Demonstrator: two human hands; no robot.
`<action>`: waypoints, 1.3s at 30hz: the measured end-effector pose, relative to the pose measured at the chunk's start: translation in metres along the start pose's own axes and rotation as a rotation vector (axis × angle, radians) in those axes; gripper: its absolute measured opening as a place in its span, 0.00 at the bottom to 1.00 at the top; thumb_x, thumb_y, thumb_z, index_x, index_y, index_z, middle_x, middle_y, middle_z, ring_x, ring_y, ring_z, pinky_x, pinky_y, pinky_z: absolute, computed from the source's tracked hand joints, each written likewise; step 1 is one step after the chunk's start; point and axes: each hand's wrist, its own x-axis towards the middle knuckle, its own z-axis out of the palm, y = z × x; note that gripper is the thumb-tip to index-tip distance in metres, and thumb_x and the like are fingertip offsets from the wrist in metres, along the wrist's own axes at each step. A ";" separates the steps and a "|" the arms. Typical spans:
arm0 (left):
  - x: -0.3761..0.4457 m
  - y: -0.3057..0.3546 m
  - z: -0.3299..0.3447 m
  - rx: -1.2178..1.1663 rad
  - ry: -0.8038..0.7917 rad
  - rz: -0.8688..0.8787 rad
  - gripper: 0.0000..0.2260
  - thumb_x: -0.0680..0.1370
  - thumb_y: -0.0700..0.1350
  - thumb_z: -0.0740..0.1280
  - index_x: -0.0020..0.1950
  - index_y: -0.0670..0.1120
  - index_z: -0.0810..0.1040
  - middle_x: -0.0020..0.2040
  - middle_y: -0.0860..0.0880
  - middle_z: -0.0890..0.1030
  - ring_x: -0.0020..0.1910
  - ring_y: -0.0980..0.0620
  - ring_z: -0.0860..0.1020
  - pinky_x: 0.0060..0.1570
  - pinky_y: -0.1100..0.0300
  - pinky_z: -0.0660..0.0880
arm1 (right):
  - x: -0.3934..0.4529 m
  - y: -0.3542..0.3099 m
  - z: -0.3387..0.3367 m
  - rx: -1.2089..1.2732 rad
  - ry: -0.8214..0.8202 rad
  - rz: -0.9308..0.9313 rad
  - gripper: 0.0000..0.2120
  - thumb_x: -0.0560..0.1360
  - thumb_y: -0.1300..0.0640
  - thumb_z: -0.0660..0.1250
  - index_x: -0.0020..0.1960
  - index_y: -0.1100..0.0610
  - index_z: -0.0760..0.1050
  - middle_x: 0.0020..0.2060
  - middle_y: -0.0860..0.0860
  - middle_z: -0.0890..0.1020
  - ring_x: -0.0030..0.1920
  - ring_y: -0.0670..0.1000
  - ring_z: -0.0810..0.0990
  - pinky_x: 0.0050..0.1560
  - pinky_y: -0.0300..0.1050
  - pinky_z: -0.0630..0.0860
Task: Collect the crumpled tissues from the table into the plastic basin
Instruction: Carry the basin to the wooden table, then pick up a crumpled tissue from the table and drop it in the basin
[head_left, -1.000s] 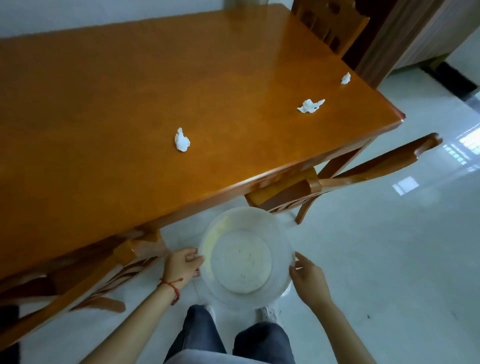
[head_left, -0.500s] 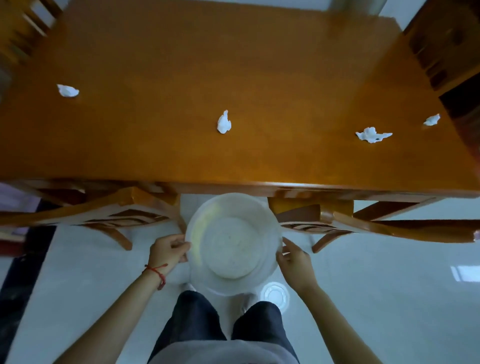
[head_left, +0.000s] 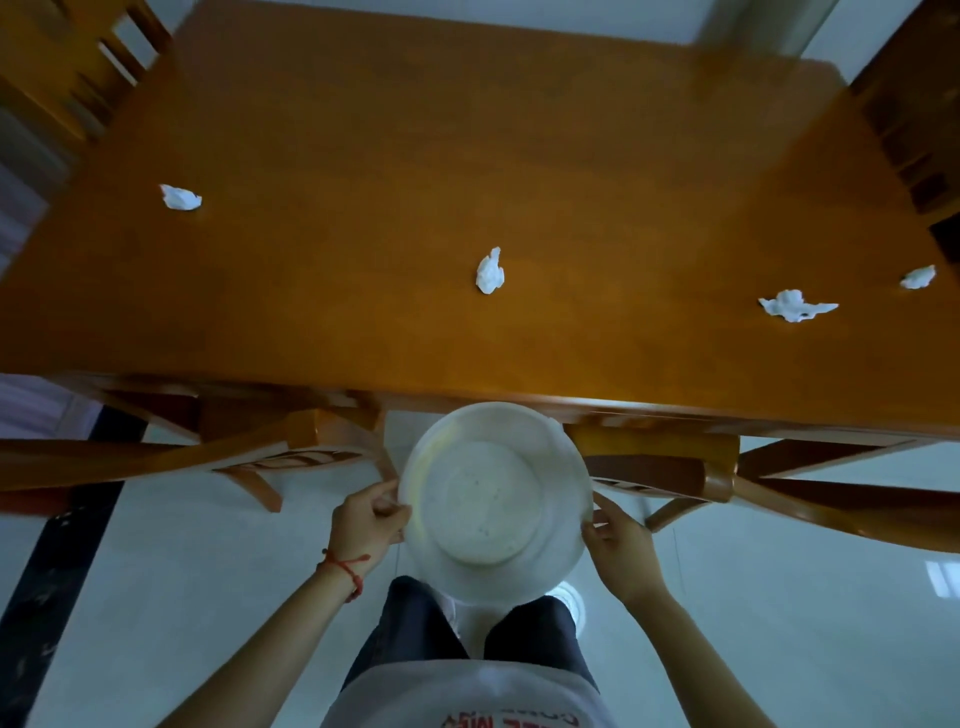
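I hold a round translucent white plastic basin in front of me, just below the near edge of the wooden table. My left hand grips its left rim and my right hand grips its right rim. The basin has nothing in it. Several crumpled white tissues lie on the table: one at the left, one in the middle, one at the right and a small one at the far right.
Two wooden chairs are tucked under the near side, one to the left and one to the right of the basin. More chairs stand at the far left and far right. White tiled floor lies below.
My view has swung from the table's right corner to face its long side squarely. The basin and both hands have come closer to the table edge. A tissue at the left came into view.
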 end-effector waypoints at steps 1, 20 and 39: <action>0.001 -0.001 -0.001 -0.002 -0.002 0.004 0.18 0.71 0.34 0.68 0.60 0.42 0.76 0.32 0.51 0.80 0.35 0.52 0.80 0.32 0.69 0.78 | 0.000 0.000 0.001 -0.004 0.009 -0.003 0.16 0.78 0.57 0.59 0.65 0.54 0.70 0.51 0.55 0.83 0.39 0.45 0.77 0.38 0.25 0.68; -0.010 0.001 -0.002 0.070 0.052 -0.002 0.17 0.72 0.35 0.67 0.60 0.44 0.77 0.24 0.55 0.79 0.30 0.58 0.79 0.37 0.65 0.79 | 0.015 -0.010 -0.005 -0.099 0.019 -0.137 0.17 0.76 0.55 0.62 0.64 0.54 0.69 0.63 0.54 0.76 0.60 0.55 0.76 0.61 0.48 0.71; -0.008 -0.003 -0.004 0.056 0.072 -0.055 0.17 0.72 0.36 0.67 0.60 0.45 0.77 0.22 0.57 0.79 0.28 0.60 0.79 0.31 0.73 0.76 | 0.172 -0.158 -0.014 0.224 0.219 -0.417 0.16 0.78 0.53 0.60 0.64 0.57 0.71 0.60 0.53 0.78 0.58 0.47 0.75 0.55 0.40 0.72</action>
